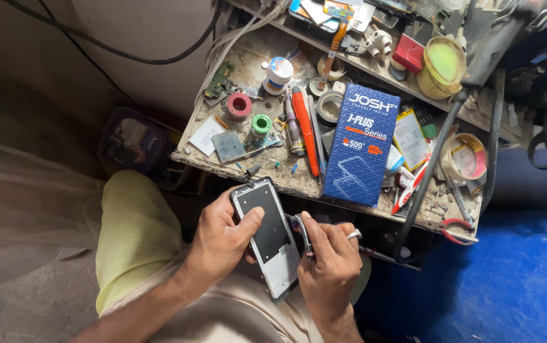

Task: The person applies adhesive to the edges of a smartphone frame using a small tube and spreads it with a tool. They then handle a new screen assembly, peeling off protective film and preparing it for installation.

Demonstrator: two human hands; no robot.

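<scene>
So I've got the opened-up black and silver smartphone (268, 236) sitting in my left hand (222, 244), fingers wrapped round its left edge and thumb pressing flat on the glossy dark panel in the middle. It's over my lap, just in front of the bench edge. Long axis runs from upper left to lower right, top end toward the bench, paler metal bit at the bottom near my wrist.

My right hand (327, 260) is pinched tight on a pair of thin steel tweezers (305, 235), tips right at the phone's right edge. Can't really tell if they're touching the frame, my fingers cover that spot.

The bench is a scruffy, dusty wooden worktop (248, 63) packed with junk: tall blue cardboard box (361, 145) lying flat closest to the phone, orange-handled screwdriver (307, 132) beside it, little red (239, 105) and green (261, 124) spools, rolls of tape (330, 105), a white round tub (278, 75). A thick black cable (429, 168) hangs down on the right.
</scene>
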